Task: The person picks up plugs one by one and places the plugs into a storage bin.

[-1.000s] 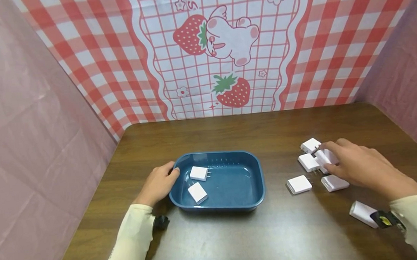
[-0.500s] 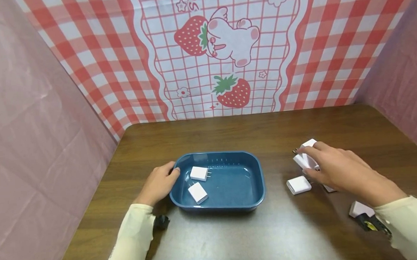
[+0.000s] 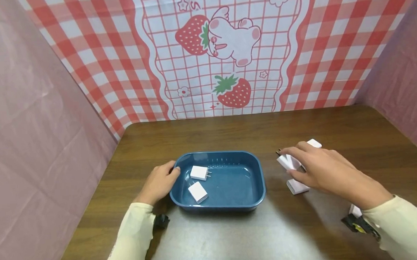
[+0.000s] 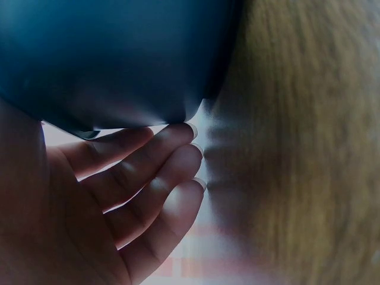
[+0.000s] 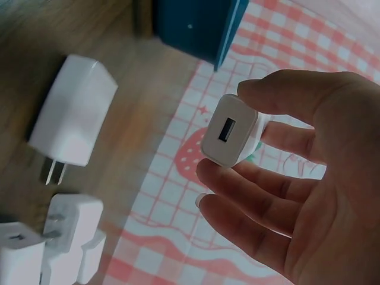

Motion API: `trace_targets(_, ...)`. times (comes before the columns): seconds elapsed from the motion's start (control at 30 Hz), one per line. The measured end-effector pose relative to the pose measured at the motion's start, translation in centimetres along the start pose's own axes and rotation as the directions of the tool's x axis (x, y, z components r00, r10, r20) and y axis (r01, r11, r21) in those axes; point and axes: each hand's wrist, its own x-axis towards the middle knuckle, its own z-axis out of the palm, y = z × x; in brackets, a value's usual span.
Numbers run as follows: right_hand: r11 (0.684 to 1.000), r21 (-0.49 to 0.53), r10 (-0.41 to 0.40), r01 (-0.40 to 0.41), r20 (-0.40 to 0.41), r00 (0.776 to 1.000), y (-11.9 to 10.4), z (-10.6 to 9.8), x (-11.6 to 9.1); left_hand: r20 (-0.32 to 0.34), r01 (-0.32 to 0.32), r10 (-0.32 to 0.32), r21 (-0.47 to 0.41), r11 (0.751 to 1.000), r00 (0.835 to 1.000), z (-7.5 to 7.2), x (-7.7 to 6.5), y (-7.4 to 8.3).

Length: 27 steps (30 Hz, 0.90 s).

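Observation:
A white USB charger (image 5: 228, 130) is pinched between the thumb and fingers of my right hand (image 3: 323, 169). Its USB port faces the right wrist camera, and its metal prongs point to the upper left in the head view. This charger is off the table, to the right of a blue plastic tray (image 3: 219, 208). My left hand (image 3: 157, 184) grips the tray's left side, thumb at the rim and fingers along the outer wall. Two white chargers lie inside the tray, one charger (image 3: 199, 172) above the other charger (image 3: 197, 193).
On the wooden table (image 3: 255, 240), a loose charger (image 3: 296, 186) lies below the right hand. Another charger (image 3: 314, 143) shows behind it, and one more (image 3: 355, 210) is partly hidden by the wrist camera. Several chargers (image 5: 74, 217) cluster in the right wrist view. A checkered cloth (image 3: 118, 72) hangs behind.
My right hand has lifted a charger from the cluster and moved left with it, toward the tray. The left hand and the tray have stayed in place.

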Motion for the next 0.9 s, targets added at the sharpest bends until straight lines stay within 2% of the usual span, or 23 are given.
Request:
trace_targets(0.17, 1.0, 0.004, -0.025, 0.025, -0.018, 1.0, -0.8, -0.5, 0.5, 0.002, 0.004, -0.004, 0.002, 1.0, 1.0, 0.0, 0.0, 0.0)
trace_targets(0.5, 0.998, 0.065, 0.011, -0.012, 0.022, 1.0, -2.9, -0.9, 1.8, 0.011, 0.006, -0.006, -0.011, 1.0, 1.0, -0.1, 0.0, 0.0)
trace_targets(0.7, 0.993, 0.11, -0.051, 0.048, 0.022, 0.998, -4.1, -0.7, 2.8, 0.006, 0.004, -0.004, -0.005, 1.0, 1.0, -0.1, 0.0, 0.0)
trace_targets(0.9, 0.984, 0.167, -0.079, 0.063, 0.088, 0.993, -5.8, 0.2, 3.6, 0.014, 0.013, -0.013, -0.009, 1.0, 1.0, -0.1, 0.0, -0.1)
